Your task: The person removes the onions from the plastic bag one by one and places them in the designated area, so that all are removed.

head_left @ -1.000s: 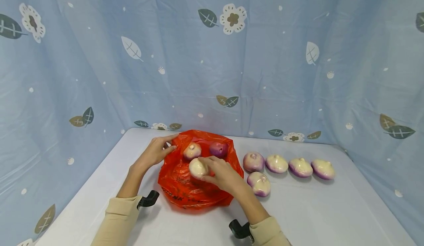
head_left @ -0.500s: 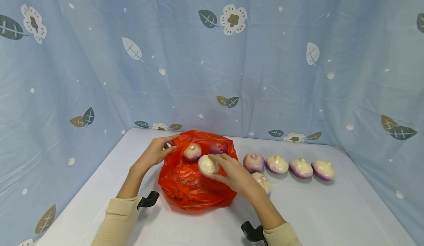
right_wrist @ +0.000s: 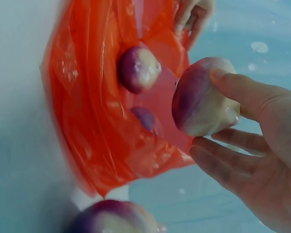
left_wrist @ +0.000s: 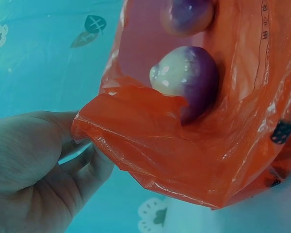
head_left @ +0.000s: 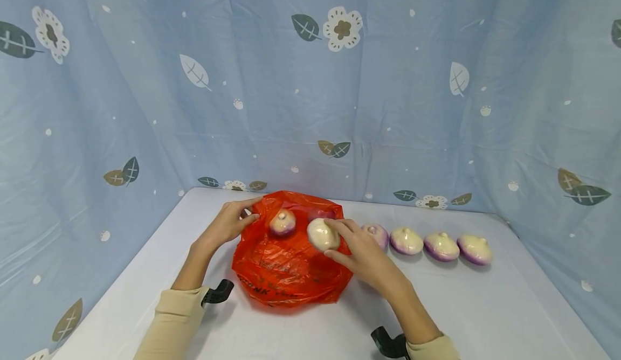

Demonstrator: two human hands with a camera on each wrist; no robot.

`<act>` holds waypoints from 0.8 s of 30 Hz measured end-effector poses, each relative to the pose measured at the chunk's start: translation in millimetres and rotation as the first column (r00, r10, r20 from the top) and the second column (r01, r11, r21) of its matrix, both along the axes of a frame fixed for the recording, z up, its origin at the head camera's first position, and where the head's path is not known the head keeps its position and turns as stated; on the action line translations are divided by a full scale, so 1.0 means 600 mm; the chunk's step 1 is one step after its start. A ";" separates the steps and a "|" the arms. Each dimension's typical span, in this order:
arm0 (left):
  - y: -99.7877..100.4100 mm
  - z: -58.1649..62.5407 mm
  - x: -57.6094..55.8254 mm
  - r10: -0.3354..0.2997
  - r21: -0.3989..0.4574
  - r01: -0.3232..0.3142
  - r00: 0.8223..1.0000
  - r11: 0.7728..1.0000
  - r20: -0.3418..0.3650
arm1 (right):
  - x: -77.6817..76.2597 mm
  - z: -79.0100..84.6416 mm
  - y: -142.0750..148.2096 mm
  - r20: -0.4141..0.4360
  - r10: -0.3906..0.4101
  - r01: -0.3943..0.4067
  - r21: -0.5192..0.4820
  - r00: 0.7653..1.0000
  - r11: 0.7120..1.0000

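Note:
A red plastic bag [head_left: 291, 274] lies with its mouth spread open. My left hand [head_left: 228, 222] pinches the bag's left rim between thumb and fingers; the left wrist view shows the hand [left_wrist: 43, 165] at the folded plastic edge. Inside the bag sit two glossy purple-and-white onions, one paler onion [head_left: 282, 223] and one darker onion [right_wrist: 144, 119]. My right hand [head_left: 366, 252] holds another onion [head_left: 323, 234] by its sides, with thumb and fingertips, over the bag's right side. In the head view this held onion partly covers the darker one.
On the white table [head_left: 485, 306], several more onions stand in a row right of the bag, among them a middle onion [head_left: 406, 241] and an end onion [head_left: 474, 249]. One row onion [head_left: 375, 234] is partly behind my right hand. A blue patterned curtain [head_left: 271, 112] hangs behind.
My right hand has moved right and slightly away from me with the held onion, from mid-bag to its right side. It now hides the front onion on the table. The left hand stays put.

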State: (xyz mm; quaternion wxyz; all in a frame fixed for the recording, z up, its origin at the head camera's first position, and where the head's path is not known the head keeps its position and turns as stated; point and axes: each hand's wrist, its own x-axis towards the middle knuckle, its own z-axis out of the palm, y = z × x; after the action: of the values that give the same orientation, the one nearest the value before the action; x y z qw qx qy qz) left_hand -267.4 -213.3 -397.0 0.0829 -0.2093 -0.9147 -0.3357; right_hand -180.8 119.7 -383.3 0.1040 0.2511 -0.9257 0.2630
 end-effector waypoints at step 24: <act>0.000 -0.006 -0.007 -0.019 -0.008 0.018 0.998 1.000 -0.059 | 0.014 -0.002 0.114 -0.164 -0.029 0.023 -0.040 0.986 0.999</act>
State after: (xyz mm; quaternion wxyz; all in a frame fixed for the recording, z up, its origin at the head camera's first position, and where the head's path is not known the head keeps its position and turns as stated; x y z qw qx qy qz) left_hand -271.6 -213.4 -400.4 0.1061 -0.2279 -0.9112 -0.3265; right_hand -172.6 188.0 -384.7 0.1882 0.2578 -0.9120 0.2576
